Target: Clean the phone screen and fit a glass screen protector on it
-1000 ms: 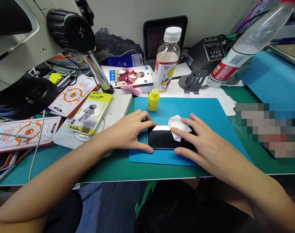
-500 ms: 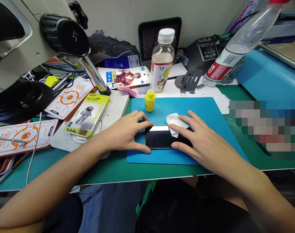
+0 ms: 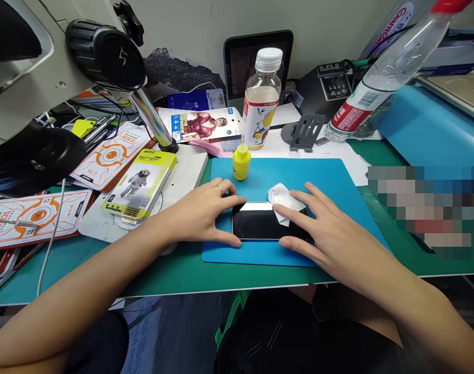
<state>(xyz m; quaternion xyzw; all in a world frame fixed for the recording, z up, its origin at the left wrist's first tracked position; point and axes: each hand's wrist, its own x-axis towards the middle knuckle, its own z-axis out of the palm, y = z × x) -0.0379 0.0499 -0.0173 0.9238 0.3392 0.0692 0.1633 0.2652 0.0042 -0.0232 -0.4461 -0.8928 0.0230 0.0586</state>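
A black smartphone [image 3: 256, 223], glass face up, lies on a blue work mat [image 3: 260, 254]. My left hand [image 3: 208, 213] grips its left end, thumb at the near edge and index finger at the far edge. A crumpled white tissue [image 3: 282, 198] lies over the phone's right part. My right hand [image 3: 326, 226] presses the tissue down under its fingertips, fingers spread, with the thumb by the phone's near edge. The phone's right end is hidden under this hand. A small yellow dropper bottle [image 3: 241, 163] stands upright behind the phone.
Left are a battery package [image 3: 141, 184], screen boxes [image 3: 112, 156] and a microscope [image 3: 104, 57] on a pole. Behind stand a drink bottle [image 3: 262, 101], a grey phone stand [image 3: 305, 132] and a tilted water bottle [image 3: 354, 111]. A blurred patch [image 3: 428, 208] covers the right.
My right hand has shifted slightly right and toward me, and the tissue has moved a little with it. My left hand keeps its grip on the phone.
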